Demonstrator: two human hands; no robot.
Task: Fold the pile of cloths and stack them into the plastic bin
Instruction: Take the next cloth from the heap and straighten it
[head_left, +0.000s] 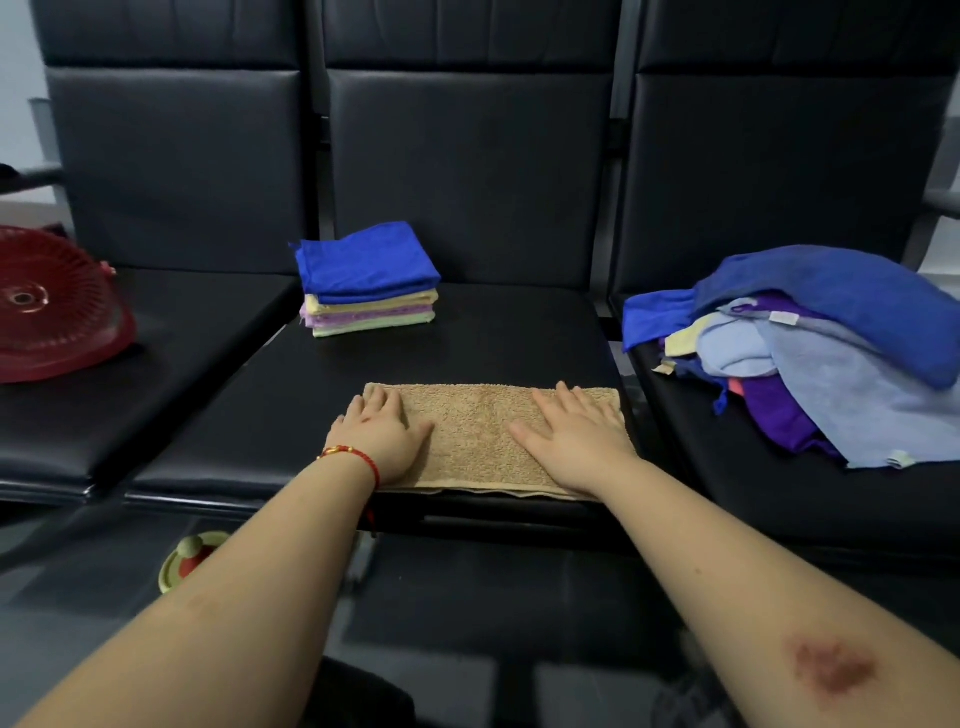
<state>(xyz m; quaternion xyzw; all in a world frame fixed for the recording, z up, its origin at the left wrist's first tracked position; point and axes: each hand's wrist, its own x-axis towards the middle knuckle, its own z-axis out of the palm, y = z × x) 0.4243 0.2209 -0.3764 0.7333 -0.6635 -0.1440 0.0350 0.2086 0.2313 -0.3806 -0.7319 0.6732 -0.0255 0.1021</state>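
A tan terry cloth (478, 441), folded into a long strip, lies at the front of the middle black seat (467, 338). My left hand (382, 434) presses flat on its left end and my right hand (574, 441) presses flat on its right part, fingers straight. Behind it, at the back left of the same seat, stands a neat stack of folded cloths (369, 280) with a blue one on top. A loose pile of unfolded blue, light blue and purple cloths (810, 343) covers the right seat. A red slatted plastic bin (52, 306) lies upturned on the left seat.
Tall black backrests (467, 156) close off the far side of the seats. On the dark floor below the left seat sits a small green and red object (189, 561). Metal armrests stick out at the far left and far right edges.
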